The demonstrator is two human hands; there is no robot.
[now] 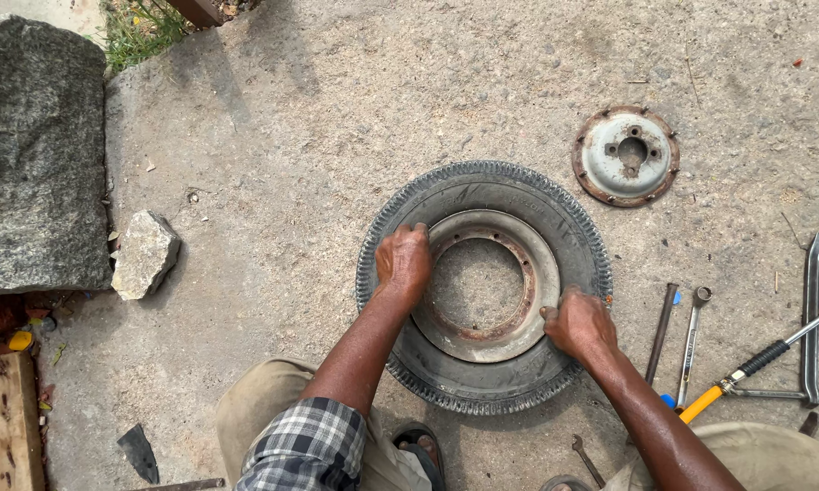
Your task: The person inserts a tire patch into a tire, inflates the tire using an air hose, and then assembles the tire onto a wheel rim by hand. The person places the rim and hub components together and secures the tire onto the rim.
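Down on the sandy concrete ground (336, 136) lies a small black rubber tyre with a ribbed tread (483, 287), flat on its side and still fitted over a rusty grey metal wheel rim (546, 273) whose open centre shows the ground through it. The left hand (404, 262) rests on the tyre's inner edge at its left, fingers curled tight over the lip where rubber meets rim. The right hand (579, 323) sits on the tyre's right side, closed in a loose fist with the thumb pressed toward the rim edge; whether it clasps anything small underneath cannot be told.

Beyond the tyre, up and to its right, a round rusty grey steel wheel disc with bolt holes (626, 155) lies flat, well apart from it. Just right of the tyre a dark iron rod (661, 332) and a slim silver ring spanner (691, 341) lie side by side. Further right of the tyre are a yellow-and-black-handled tool (755, 362) and a bent silver steel wheel brace (811, 318), the handle crossing the brace. Near the tyre's lower edge, between the person's knees, a small dark spanner (587, 459) lies by a sandalled foot (420, 447).

Far left of the tyre stands a large grey granite block (36, 155), with a smaller pale broken stone (144, 255) between it and the tyre, and a weathered wooden plank (14, 418) below the block.
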